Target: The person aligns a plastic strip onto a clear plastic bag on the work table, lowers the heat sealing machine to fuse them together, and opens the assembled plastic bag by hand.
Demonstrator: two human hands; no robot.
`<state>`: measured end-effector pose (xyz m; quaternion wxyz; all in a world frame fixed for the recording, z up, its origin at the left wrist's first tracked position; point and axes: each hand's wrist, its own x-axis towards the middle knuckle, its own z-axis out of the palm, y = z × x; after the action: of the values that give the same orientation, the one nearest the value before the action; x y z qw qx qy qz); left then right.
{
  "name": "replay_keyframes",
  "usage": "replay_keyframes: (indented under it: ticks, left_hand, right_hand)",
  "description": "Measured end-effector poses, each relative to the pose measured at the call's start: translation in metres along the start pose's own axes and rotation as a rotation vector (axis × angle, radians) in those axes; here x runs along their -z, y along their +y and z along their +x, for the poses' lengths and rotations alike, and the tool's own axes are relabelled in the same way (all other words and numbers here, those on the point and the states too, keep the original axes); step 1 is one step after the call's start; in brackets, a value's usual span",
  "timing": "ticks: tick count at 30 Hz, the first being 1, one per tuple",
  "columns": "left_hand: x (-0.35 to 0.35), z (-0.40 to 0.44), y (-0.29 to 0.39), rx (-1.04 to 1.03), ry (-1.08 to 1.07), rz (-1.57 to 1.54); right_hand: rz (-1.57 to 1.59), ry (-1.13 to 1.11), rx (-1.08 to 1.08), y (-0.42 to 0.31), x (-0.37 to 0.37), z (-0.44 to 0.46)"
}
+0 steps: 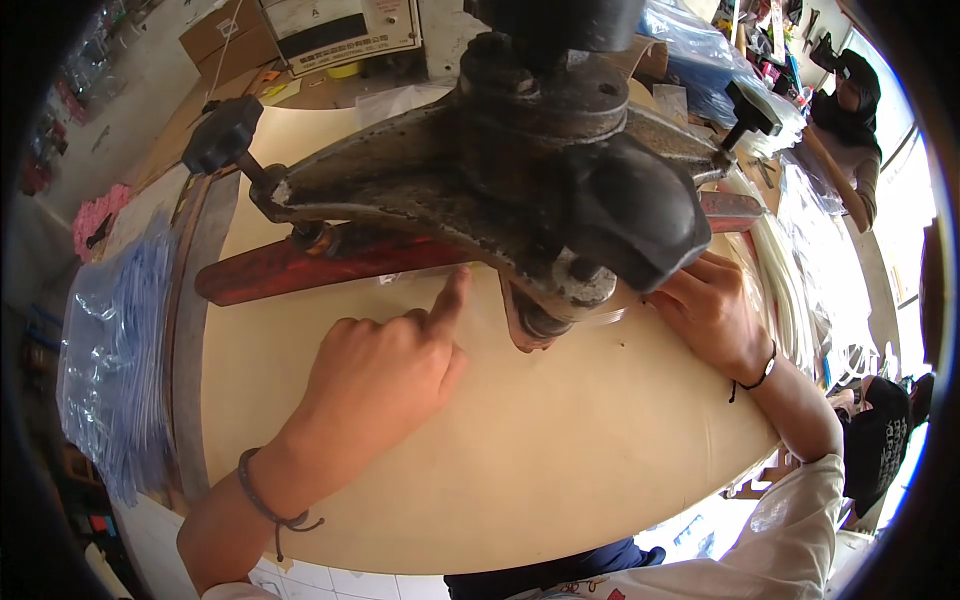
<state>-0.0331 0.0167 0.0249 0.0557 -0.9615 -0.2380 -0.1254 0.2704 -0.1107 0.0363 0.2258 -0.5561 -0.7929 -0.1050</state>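
A heavy dark metal press head (pixel 400 175) fills the upper middle, with a long red bar (pixel 340 262) mounted beneath it. My left hand (pixel 385 365) is left of centre over the tan work surface (pixel 480 430). Its index finger is stretched out, the tip on a strip of clear plastic (pixel 425 273) along the bar's lower edge; the other fingers are curled and hold nothing. To the right of the press head, my right hand (pixel 715 310) has its fingers bent together low by the surface. The black knob (pixel 640 215) partly covers them, so what they grip is hidden.
Stacks of clear bluish plastic lie at the left (pixel 115 350) and the back right (pixel 700 60). A labelled machine box (pixel 345 35) stands behind. Black adjusting knobs stick out at both ends of the press head. A co-worker (pixel 850 130) is at the right.
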Motion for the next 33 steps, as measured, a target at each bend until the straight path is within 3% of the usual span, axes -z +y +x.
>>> replay_keyframes:
  ticks: [11,20,26,30,33]
  left_hand:
    - [0.002,-0.001,0.001,-0.017,0.009,0.019]
    - [0.009,-0.014,0.012,-0.099,0.005,0.165]
    - [0.049,-0.045,0.04,-0.075,-0.302,0.114]
    - [0.077,-0.075,0.073,-0.036,-0.436,0.018]
    - [0.067,-0.109,0.092,-0.088,-0.168,-0.165]
  right_hand:
    - [0.02,0.039,0.001,0.001,-0.002,0.0]
    - [0.005,-0.111,0.002,-0.011,0.012,-0.004]
    - [0.007,-0.307,-0.164,-0.049,0.051,-0.032]
    - [-0.036,-0.257,-0.354,-0.064,0.091,-0.076]
    - [-0.21,-0.022,-0.589,-0.057,0.112,-0.128]
